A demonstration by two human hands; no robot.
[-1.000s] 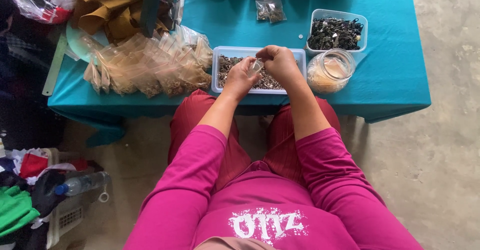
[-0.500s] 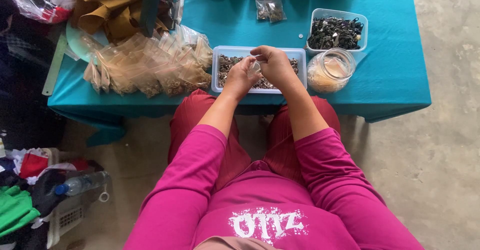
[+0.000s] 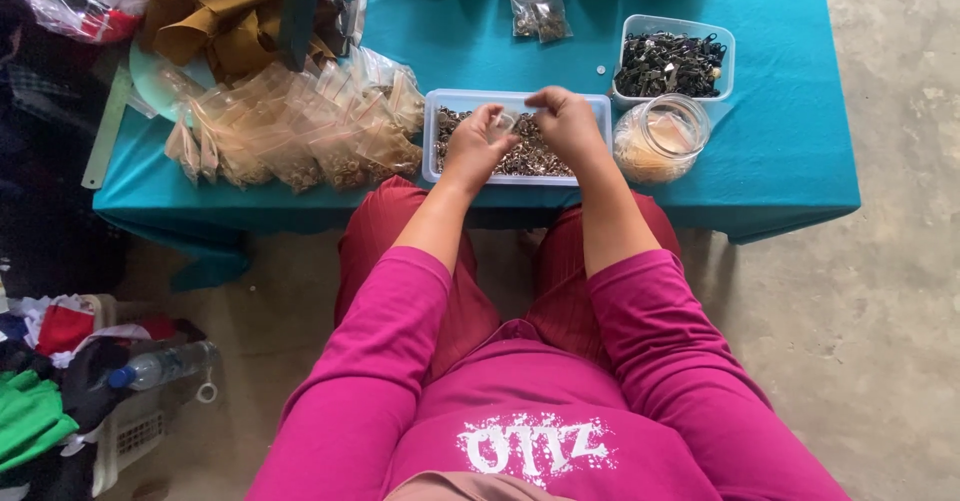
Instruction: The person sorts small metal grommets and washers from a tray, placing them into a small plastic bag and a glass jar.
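Both of my hands hover over a clear rectangular tray (image 3: 432, 131) filled with small metal pieces, at the near edge of a teal-covered table (image 3: 780, 161). My left hand (image 3: 478, 146) and my right hand (image 3: 565, 121) together pinch a small clear plastic bag (image 3: 503, 121) between their fingertips, just above the tray. What the bag holds is too small to tell.
A pile of filled small clear bags (image 3: 290, 131) lies left of the tray. A glass jar (image 3: 660, 139) stands to its right, with a tub of dark metal parts (image 3: 672, 61) behind it. Brown cloth (image 3: 225, 11) sits at the back left. Clothes and a bottle (image 3: 160, 366) lie on the floor.
My hands have stayed over the tray; the fingers have shifted slightly on the small bag.
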